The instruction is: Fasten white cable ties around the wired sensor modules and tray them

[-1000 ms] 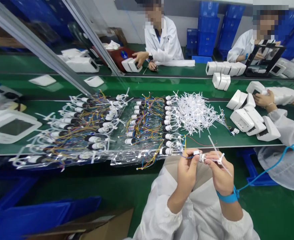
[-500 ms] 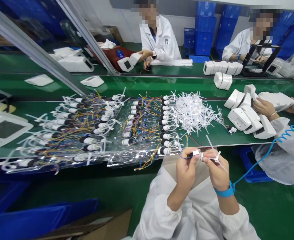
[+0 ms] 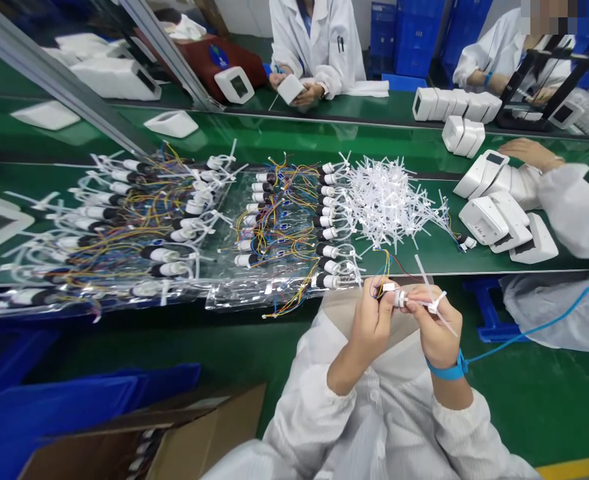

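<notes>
Just below the table's near edge, my left hand [image 3: 371, 319] pinches a small white part with coloured wires [image 3: 390, 288]. My right hand [image 3: 431, 327] is closed on a white cable tie [image 3: 437, 303] whose tails stick out up and to the right; it meets the part between my fingertips. A blue wrist strap [image 3: 447, 370] with a coiled cord sits on my right wrist. A heap of loose white cable ties [image 3: 389, 203] lies on the green table [image 3: 439, 257] straight ahead. Rows of small wired cylinders [image 3: 279, 223] lie on clear plastic sheets to the left.
White device housings [image 3: 504, 227] are stacked at the right, where a co-worker's sleeve [image 3: 571, 207] reaches over them. Two other people in white coats work across the far belt. A cardboard box [image 3: 164, 437] and blue bins [image 3: 74, 407] stand at my lower left.
My hands stay together on the part and tie, shifting slightly left and up in view. The view has tilted down. The co-worker's hand at right moved farther back over the housings.
</notes>
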{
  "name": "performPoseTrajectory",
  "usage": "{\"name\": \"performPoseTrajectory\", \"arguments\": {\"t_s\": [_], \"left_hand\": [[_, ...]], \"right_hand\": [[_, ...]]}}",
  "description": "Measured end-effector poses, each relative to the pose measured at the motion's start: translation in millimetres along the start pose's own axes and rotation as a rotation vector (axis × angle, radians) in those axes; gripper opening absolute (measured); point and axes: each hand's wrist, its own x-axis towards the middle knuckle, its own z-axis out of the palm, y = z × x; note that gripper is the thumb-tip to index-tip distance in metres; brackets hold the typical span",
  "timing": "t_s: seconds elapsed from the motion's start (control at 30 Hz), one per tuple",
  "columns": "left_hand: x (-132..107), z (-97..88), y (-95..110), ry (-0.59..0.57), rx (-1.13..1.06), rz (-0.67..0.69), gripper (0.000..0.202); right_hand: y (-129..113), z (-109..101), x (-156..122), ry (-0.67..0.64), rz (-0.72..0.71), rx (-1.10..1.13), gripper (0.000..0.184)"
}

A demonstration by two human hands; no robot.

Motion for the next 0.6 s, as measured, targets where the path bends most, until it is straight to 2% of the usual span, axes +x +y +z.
{"name": "performPoseTrajectory", "arguments": {"t_s": [0.13, 0.3, 0.53, 0.6], "left_hand": [[-2.3, 3.0, 0.9, 0.012, -0.002, 0.012, 0.043], [-4.8, 9.2, -0.2, 0.006, 0.043, 0.094, 0.039], [4.4, 1.5, -8.8, -0.160, 0.215, 0.324, 0.026], [6.1, 0.8, -8.7, -0.171, 0.218, 0.328, 0.024]], "right_hand": [[3.4, -2.2, -0.5, 0.008, -0.025, -0.019, 0.003], [11.8, -10.8, -0.5, -0.008, -0.068, -0.068, 0.003], [11.8, -21.7, 2.8, -0.071, -0.208, -0.167, 0.006], [12.6, -20.7, 3.9, -0.066, -0.197, -0.144, 0.008]]}}
